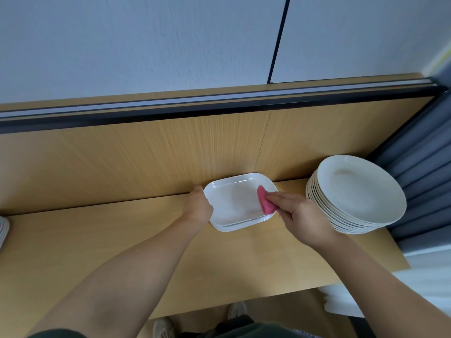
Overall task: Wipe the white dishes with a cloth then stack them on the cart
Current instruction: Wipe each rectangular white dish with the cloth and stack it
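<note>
Nearest me, my 2 forearms reach out over the wooden table (pixel 122 240), with my shoes (pixel 236 309) showing below its near edge.

My left hand (pixel 199 206) curls round the left rim of the rectangular white dish (pixel 234 201) and steadies it. My right hand (pixel 302 213) pinches the pink cloth (pixel 264 200) between thumb and fingers and presses it on the dish's right end, just inside the rim.

I judge this to be the wiping step, mid-dish: the cloth is at 1 end and the rest of the inside has yet to be covered. The next move calls for a sweep toward my left hand with that hand holding firm, since the glazed dish could slide on the smooth tabletop.

The dish lies flat on the table near the back panel and holds nothing but the cloth. A doubled edge along its near side suggests a 2nd dish of the same shape under it, though I cannot be sure.

Just right of it is a stack of round white plates (pixel 358 193); the top 1 is bare but for a faint mark. More white plates (pixel 3 228) peek in at the far left edge. I cannot pick out the cart.

Beyond stand the wooden back panel (pixel 146 154) and a grey curtain (pixel 419 154).
</note>
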`<state>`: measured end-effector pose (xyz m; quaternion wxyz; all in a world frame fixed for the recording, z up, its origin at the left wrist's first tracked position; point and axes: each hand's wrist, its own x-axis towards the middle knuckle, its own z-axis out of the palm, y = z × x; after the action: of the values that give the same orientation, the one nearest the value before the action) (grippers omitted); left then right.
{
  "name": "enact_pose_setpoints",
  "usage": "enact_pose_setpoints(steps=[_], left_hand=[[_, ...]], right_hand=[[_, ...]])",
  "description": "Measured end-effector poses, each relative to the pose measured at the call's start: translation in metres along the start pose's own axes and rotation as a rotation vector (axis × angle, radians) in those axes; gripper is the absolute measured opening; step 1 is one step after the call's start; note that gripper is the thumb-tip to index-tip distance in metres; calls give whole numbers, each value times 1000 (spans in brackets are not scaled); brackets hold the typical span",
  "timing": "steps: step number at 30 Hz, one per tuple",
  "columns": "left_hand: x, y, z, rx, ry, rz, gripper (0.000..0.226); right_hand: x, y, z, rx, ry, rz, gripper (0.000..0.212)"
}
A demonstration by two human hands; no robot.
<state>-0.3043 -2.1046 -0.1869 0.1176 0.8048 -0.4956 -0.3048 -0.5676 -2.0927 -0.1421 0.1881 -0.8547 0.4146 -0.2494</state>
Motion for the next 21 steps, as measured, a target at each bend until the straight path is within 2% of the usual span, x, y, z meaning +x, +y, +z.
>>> enact_pose_setpoints(steps=[11,21], left_hand=[[-2,-15,-27,-157,40,36,15],[-16,-105,-82,-182,67,-26,20]], right_hand=[[19,-18,-2,-3,38,-22,47],[63,-78,42,62,-14,-114,44]])
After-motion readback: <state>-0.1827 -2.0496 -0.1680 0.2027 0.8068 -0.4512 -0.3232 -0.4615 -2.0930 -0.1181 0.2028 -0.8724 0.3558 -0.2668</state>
